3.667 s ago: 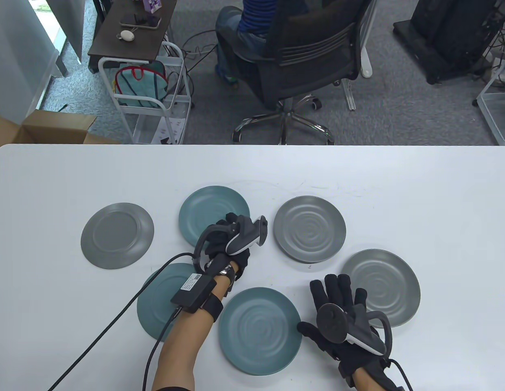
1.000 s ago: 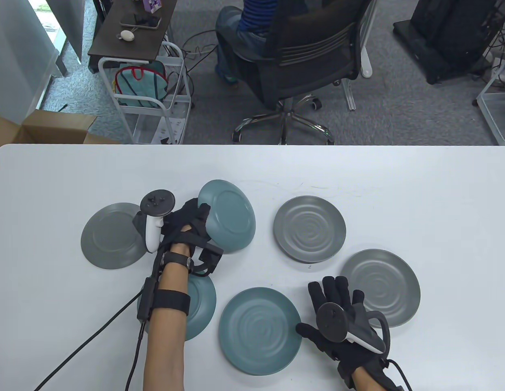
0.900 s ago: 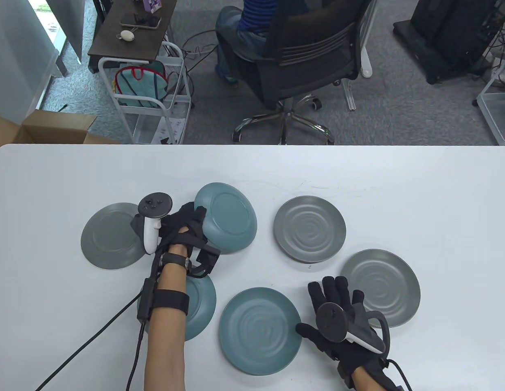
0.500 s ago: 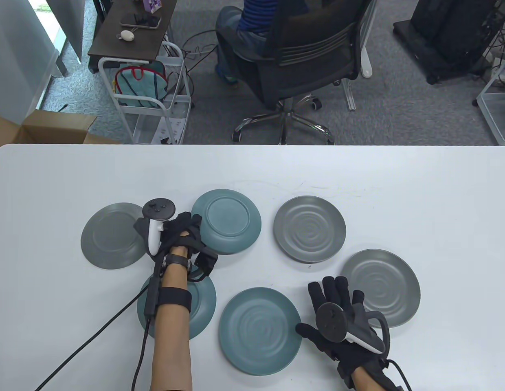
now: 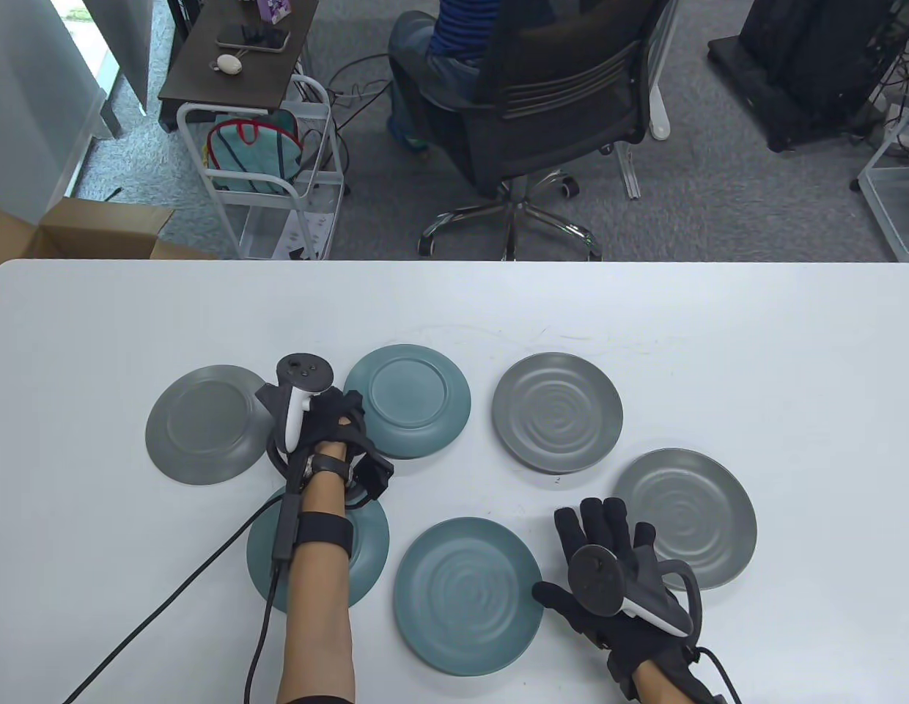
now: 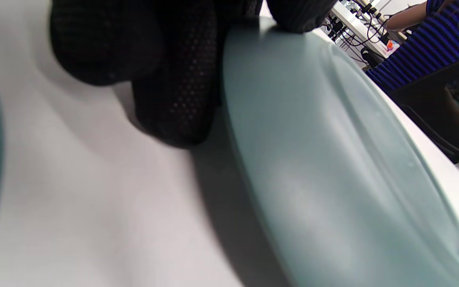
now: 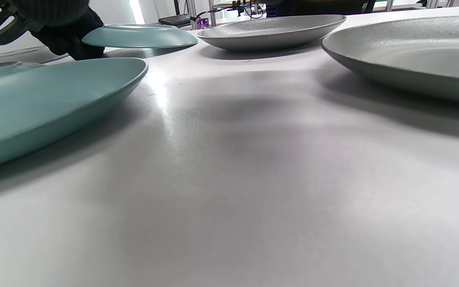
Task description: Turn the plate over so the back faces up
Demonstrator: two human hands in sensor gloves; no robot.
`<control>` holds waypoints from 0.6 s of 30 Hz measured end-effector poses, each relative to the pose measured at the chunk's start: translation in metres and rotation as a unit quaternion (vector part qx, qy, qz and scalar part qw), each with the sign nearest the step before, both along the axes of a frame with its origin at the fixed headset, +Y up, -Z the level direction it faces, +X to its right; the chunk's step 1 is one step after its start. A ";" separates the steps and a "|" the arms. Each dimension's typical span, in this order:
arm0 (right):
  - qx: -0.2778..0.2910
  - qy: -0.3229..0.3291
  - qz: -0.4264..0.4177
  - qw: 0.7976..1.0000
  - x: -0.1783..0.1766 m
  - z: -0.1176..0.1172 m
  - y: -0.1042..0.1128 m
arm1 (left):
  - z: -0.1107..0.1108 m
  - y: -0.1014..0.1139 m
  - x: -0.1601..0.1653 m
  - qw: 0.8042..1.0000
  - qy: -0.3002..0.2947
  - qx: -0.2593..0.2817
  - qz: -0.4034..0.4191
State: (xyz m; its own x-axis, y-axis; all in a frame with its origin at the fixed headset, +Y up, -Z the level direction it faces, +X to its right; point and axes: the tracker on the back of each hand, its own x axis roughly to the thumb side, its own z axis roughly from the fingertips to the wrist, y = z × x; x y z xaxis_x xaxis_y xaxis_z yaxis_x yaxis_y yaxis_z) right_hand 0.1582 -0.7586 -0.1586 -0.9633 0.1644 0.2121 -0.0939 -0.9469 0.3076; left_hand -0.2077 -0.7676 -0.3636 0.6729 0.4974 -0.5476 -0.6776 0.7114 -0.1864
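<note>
A teal plate (image 5: 408, 400) lies back up at the table's middle left, its foot ring showing. My left hand (image 5: 350, 419) is at its near-left rim. In the left wrist view my fingers (image 6: 173, 99) sit against and under the rim of the plate (image 6: 333, 167), with one fingertip on top. In the right wrist view the plate (image 7: 140, 36) rests low over the table with the left glove (image 7: 70, 38) at its edge. My right hand (image 5: 605, 532) lies open and flat on the table, holding nothing.
A grey plate (image 5: 209, 424) lies back up at the left. A teal plate (image 5: 370, 535) lies partly under my left forearm. Face up are a teal plate (image 5: 465, 594) and two grey plates (image 5: 557, 411) (image 5: 685, 517). The right hand lies between the near two.
The left hand turned the teal plate over, held it tilted in the air, then lowered it flat, back up. The hand drew slightly nearer. The right hand stayed still.
</note>
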 end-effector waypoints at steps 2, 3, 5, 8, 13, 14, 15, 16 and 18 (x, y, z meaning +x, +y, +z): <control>0.000 0.000 0.000 1.000 0.000 0.000 0.000 | -0.001 0.001 0.001 1.000 -0.004 -0.003 -0.014; 0.000 0.001 0.000 1.000 0.000 0.000 0.000 | -0.001 0.001 0.002 1.000 -0.004 -0.006 -0.017; 0.001 0.001 -0.001 1.000 0.000 0.000 0.000 | -0.001 0.001 0.002 1.000 -0.005 -0.007 -0.017; -0.001 0.002 0.000 1.000 0.000 0.000 0.000 | -0.002 0.002 0.002 1.000 -0.007 -0.010 -0.022; -0.001 0.001 0.001 1.000 -0.001 0.000 0.000 | -0.003 0.003 0.005 0.998 -0.018 -0.015 -0.062; -0.002 0.001 -0.001 1.000 -0.001 0.000 -0.001 | -0.003 0.003 0.006 0.997 -0.018 -0.017 -0.077; -0.003 0.001 0.000 1.000 -0.001 0.000 -0.001 | -0.004 0.003 0.007 0.995 -0.028 -0.017 -0.091; -0.003 0.001 0.001 1.000 -0.001 0.000 -0.001 | -0.004 0.003 0.008 0.995 -0.027 -0.017 -0.096; -0.003 0.001 0.001 1.000 -0.001 0.000 -0.001 | -0.005 0.004 0.010 0.994 -0.030 -0.019 -0.106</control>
